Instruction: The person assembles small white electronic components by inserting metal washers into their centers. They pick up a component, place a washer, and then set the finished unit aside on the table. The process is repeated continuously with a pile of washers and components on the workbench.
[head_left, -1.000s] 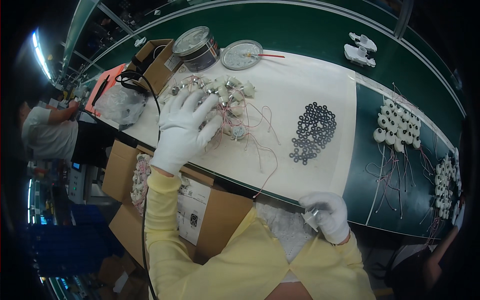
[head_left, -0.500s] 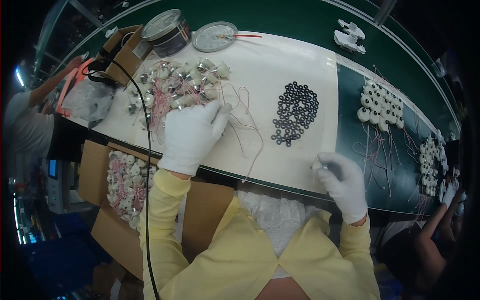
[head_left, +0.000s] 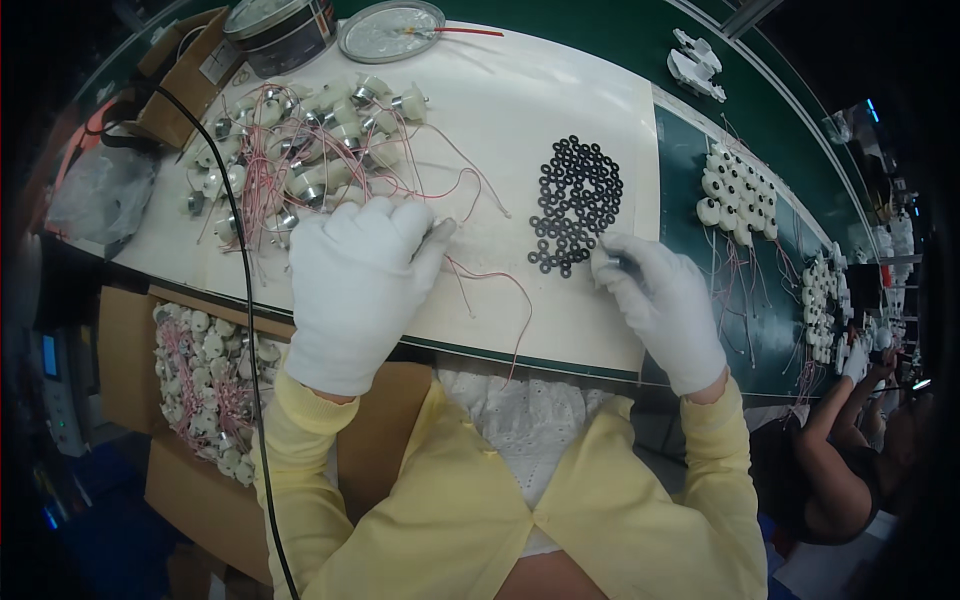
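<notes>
Your gloved left hand [head_left: 358, 285] rests closed over a wired motor at the pile of small motors [head_left: 300, 160], while your right hand [head_left: 655, 300] pinches something small beside the black rings [head_left: 575, 205]; lift just one ring, keeping wires untangled.

Bare white mat [head_left: 500, 130] lay open between the wired motor pile [head_left: 290, 150] at left and the black ring cluster [head_left: 575, 200] at right; round tins [head_left: 285, 30] blocked the far-left edge.
</notes>
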